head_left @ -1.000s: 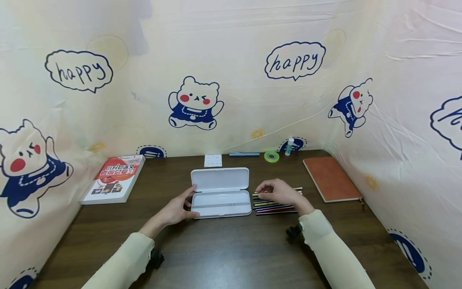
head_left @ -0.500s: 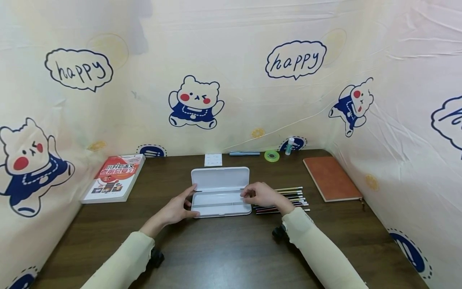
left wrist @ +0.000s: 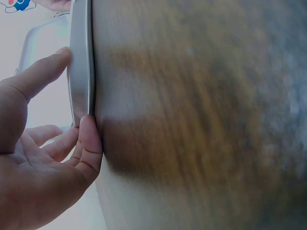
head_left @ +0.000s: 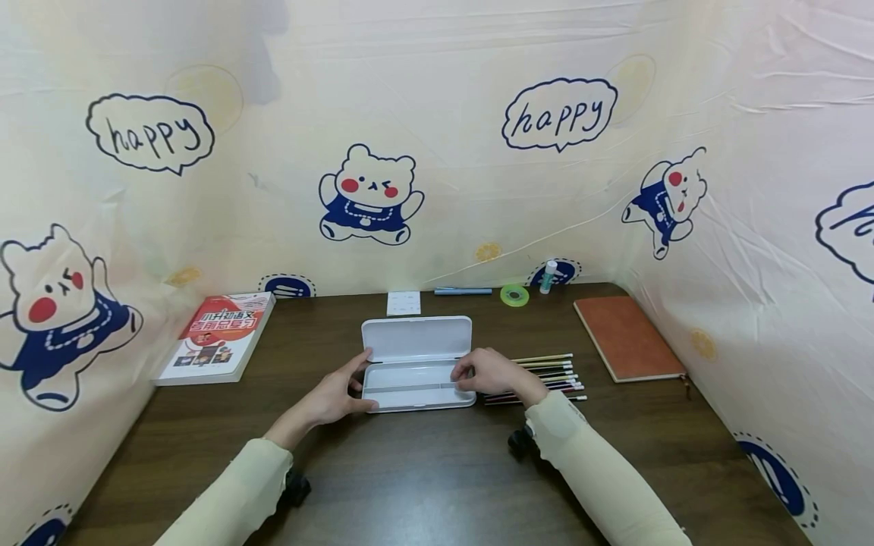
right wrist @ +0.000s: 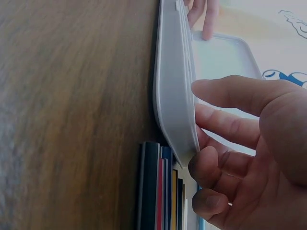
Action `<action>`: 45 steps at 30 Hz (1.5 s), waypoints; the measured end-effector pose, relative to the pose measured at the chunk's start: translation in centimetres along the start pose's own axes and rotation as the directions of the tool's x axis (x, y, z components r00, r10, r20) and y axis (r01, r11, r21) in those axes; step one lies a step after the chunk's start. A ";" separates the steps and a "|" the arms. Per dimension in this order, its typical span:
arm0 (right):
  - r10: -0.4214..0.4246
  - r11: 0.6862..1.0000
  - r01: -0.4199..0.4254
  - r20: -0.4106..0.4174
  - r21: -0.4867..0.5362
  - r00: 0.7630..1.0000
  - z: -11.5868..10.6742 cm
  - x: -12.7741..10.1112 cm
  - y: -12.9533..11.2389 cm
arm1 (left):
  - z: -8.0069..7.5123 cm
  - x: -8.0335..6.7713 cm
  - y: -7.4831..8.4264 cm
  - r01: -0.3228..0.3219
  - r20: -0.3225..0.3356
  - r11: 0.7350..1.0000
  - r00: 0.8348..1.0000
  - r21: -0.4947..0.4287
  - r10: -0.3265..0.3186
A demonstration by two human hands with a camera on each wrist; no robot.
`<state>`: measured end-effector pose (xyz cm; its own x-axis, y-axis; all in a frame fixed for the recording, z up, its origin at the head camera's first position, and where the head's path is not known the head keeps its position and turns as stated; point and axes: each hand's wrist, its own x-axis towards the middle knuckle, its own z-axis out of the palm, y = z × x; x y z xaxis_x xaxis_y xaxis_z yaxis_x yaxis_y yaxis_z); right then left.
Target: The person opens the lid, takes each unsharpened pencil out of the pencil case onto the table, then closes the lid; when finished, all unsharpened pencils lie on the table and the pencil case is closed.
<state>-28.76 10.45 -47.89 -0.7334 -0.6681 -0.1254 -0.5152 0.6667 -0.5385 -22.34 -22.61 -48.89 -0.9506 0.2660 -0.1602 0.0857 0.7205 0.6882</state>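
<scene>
A white pencil case (head_left: pixel 410 400) lies open in the middle of the table, its lid (head_left: pixel 416 339) tipped back. A thin divider runs along the bare tray. My left hand (head_left: pixel 332 393) grips the case's left end, thumb at the front and fingers spread towards the back. At the right end, my right hand (head_left: pixel 490 374) curls over the rim, its thumb and forefinger close together there. In the right wrist view the thumb touches the rim of the case (right wrist: pixel 173 86). Several pencils (head_left: pixel 556 371) lie side by side to the right, partly under the right wrist.
A red and white book (head_left: pixel 215 341) lies at the left, a brown notebook (head_left: pixel 628 337) at the right. Along the back are a white card (head_left: pixel 403 302), blue pens (head_left: pixel 463 291), a green tape roll (head_left: pixel 514 296) and a glue stick (head_left: pixel 548 277). A printed curtain stands behind.
My right hand has moved left from over the pencils to the right end of the pencil case, then slightly lower. The left hand and the case stay in place.
</scene>
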 end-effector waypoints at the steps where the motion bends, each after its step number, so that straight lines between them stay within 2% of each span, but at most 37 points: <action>1: -0.002 1.000 0.002 0.003 -0.004 1.000 0.1 0.0 0.0 | 0.0 0.0 0.0 -0.001 0.000 1.000 1.000 0.001 0.001; 6: -0.003 0.999 0.003 0.016 -0.032 1.000 0.2 0.2 0.1 | 0.1 0.0 0.0 -0.003 -0.004 1.000 1.000 0.004 0.003; 16: 0.045 0.999 -0.045 -0.027 0.012 0.999 0.3 0.3 -0.1 | 0.0 -0.1 0.0 -0.007 -0.005 1.000 1.000 0.004 0.007; 24: 0.027 0.999 -0.024 -0.077 0.047 0.997 0.5 0.5 -0.1 | 0.0 -0.1 0.0 -0.009 -0.005 1.000 1.000 0.008 0.009; 29: -0.002 0.995 0.012 -0.090 0.102 0.996 0.2 0.3 0.0 | 0.0 0.0 0.1 -0.002 -0.004 1.000 1.000 0.007 0.002; 35: -0.036 0.980 0.053 -0.092 0.191 0.995 -0.4 -0.4 0.3 | 0.0 -0.1 0.2 -0.009 -0.008 1.000 1.000 0.003 0.009; 45: -0.003 0.968 0.025 -0.088 0.249 0.996 -1.8 -3.0 1.8 | -0.1 -0.1 0.1 -0.008 -0.001 1.000 1.000 0.002 0.008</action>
<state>-28.25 14.28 -47.01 -0.7682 -0.6382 -0.0500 -0.4068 0.5469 -0.7317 -22.29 -22.58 -48.78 -0.9502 0.2708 -0.1540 0.0937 0.7199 0.6877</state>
